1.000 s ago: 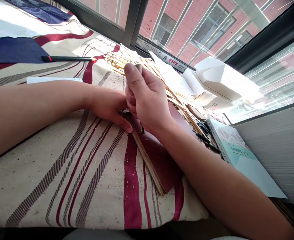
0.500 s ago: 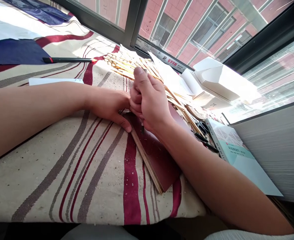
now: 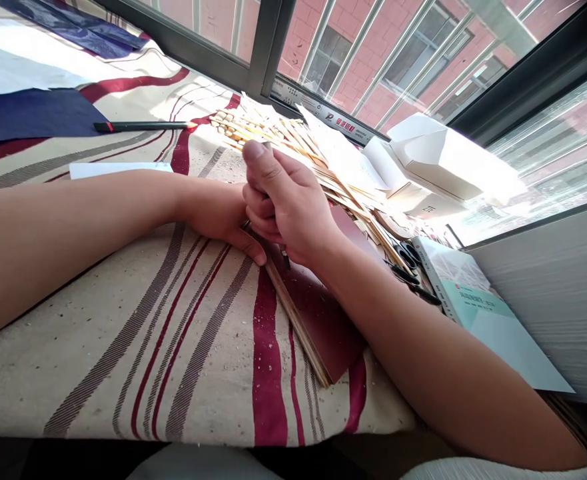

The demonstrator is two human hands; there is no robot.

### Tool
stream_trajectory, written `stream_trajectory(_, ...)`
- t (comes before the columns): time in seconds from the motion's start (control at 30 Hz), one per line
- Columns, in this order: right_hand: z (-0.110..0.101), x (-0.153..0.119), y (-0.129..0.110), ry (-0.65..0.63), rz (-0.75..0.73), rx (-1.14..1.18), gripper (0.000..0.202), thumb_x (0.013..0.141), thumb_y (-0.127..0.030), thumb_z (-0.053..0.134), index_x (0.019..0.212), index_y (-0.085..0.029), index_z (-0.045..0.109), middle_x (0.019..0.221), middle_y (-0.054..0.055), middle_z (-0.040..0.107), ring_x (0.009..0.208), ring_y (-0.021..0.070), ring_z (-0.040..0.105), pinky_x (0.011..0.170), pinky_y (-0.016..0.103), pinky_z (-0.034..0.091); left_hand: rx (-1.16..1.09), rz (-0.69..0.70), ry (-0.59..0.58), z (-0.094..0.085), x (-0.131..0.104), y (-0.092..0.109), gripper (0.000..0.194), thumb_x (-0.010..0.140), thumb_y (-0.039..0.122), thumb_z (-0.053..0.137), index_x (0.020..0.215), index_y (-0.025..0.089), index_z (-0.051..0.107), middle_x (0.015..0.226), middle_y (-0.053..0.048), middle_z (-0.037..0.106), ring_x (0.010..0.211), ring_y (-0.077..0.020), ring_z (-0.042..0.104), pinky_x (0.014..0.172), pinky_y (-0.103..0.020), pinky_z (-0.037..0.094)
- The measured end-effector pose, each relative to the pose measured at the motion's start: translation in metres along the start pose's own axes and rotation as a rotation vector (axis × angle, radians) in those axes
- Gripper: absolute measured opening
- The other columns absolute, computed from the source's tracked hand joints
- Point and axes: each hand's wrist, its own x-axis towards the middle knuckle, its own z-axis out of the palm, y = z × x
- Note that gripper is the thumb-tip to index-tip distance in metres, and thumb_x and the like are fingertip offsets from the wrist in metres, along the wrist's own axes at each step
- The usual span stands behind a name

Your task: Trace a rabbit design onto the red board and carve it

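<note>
Your head camera looks forward and down from above the near side of the maroon board (image 3: 323, 327), at about arm's reach. It takes in the striped cloth's (image 3: 213, 373) near edge, closer to you than the board, and reaches past the board to the tilted window (image 3: 353, 60) beyond.

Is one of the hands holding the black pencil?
No, the black pencil lies apart from both the left hand and the right hand.
</note>
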Motion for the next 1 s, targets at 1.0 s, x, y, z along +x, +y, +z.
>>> stream_trajectory(1.0,-0.017,-0.009,-0.013,-0.230,0.039,0.131,0.061,0.097,-0.060,0.075,0.066,-0.025,0.037,0.051,-0.013,0.024,0.037,0.0033,0.015,0.030,0.018,0.018,0.073,0.047,0.019,0.000,-0.001,0.000,0.062,0.095,0.063,0.060,0.130,0.014,0.076,0.129,-0.005,0.077,0.129,-0.0292,0.066,0.112,-0.038,0.050)
